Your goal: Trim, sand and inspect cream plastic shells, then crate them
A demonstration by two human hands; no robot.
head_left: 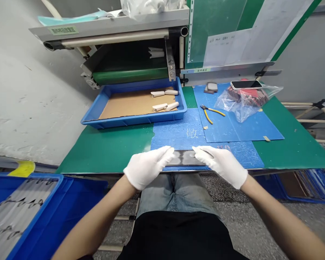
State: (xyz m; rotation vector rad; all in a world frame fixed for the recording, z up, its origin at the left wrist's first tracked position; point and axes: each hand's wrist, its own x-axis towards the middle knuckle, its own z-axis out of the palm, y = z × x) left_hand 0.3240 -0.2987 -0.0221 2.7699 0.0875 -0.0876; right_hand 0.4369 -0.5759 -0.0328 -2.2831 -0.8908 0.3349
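Observation:
My left hand (148, 167) and my right hand (222, 166) both wear white cotton gloves. Their fingertips meet a flat, dark grey sheet (185, 158) from either side, near the table's front edge. The fingers lie close together, and I cannot tell whether they grip the sheet or only rest on it. The sheet lies on a worn blue mat (206, 155) with white marks, and my gloves hide part of it.
Behind my hands stands a blue tray (132, 121) lined with cardboard and holding several white rolled tubes. To its right lie yellow-handled pliers (209, 112), a phone (246, 85) and a plastic bag (242, 103). A blue crate (38, 209) of grey sheets sits low at left.

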